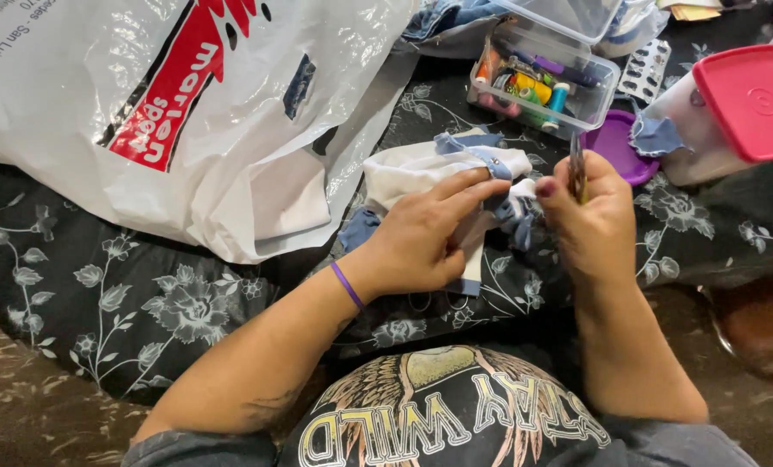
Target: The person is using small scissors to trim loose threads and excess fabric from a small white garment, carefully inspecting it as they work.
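White plastic bag (187,112), red-black logo, upper left

White plastic bag (187,112), clear thread box (544,82), pink-lidded tub (732,112), purple lid (615,145).
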